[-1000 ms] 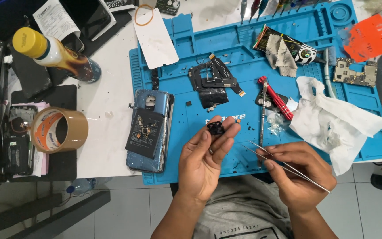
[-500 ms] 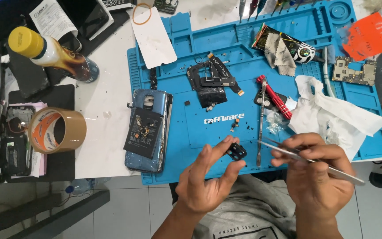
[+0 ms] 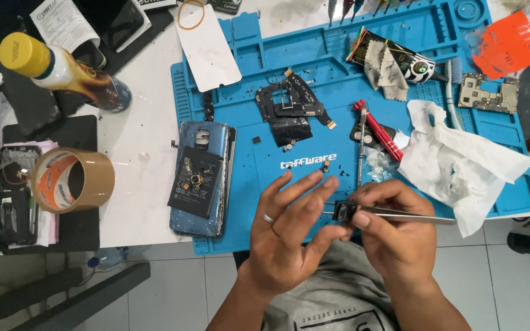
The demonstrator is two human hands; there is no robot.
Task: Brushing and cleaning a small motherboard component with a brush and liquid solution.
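Note:
My left hand (image 3: 289, 236), a ring on one finger, is raised over the front edge of the blue work mat (image 3: 259, 61) with its fingers spread. Its thumb and forefinger pinch a small black part (image 3: 343, 210). My right hand (image 3: 394, 236) is closed on thin metal tweezers (image 3: 415, 216) that lie level, their tips at the black part. Both hands meet at that part, just in front of the mat. An opened blue phone (image 3: 200, 178) with its dark inner board exposed lies at the mat's left edge.
On the mat lie black phone frame pieces (image 3: 289, 104), a red screwdriver (image 3: 378, 129), crumpled white tissue (image 3: 461, 165), a circuit board (image 3: 486, 92) and several tiny screws. A brown tape roll (image 3: 72, 181) and a yellow-capped bottle (image 3: 62, 73) stand at the left.
My left hand has carried the black part to the right and lower, away from the mat's middle. My right hand has brought the tweezers in until their tips meet the part.

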